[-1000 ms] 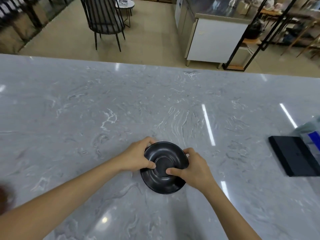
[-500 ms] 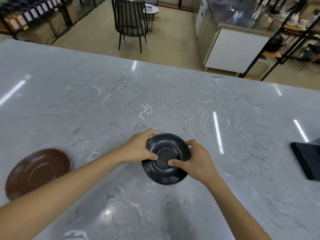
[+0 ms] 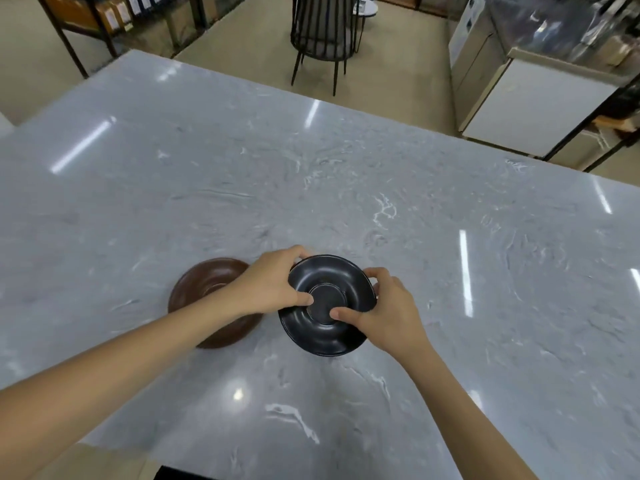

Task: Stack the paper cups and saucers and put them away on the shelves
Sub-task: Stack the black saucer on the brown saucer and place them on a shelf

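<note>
Head view: we see both hands on the black saucer [image 3: 327,306], held over the grey marble counter [image 3: 346,188]. Whether it touches the counter or hangs just above, we cannot tell. Left hand [image 3: 273,282] grips the saucer's left rim, thumb pressed on the inner well, fingers curled round the far edge. Right hand [image 3: 384,313] grips the right rim, thumb on the well near centre, fingers wrapped behind the edge. Both hands are closed on the saucer, which sits open side up, slightly tilted toward us. The rim looks layered at the near edge; we cannot tell whether it's one saucer or several nested. Brown saucer [image 3: 207,299] lies on the counter just left of the black saucer, partly hidden under the left wrist and forearm. Beyond the counter, far from the black saucer: a black wire chair [image 3: 323,29], and a white cabinet [image 3: 533,105] to the far right.
</note>
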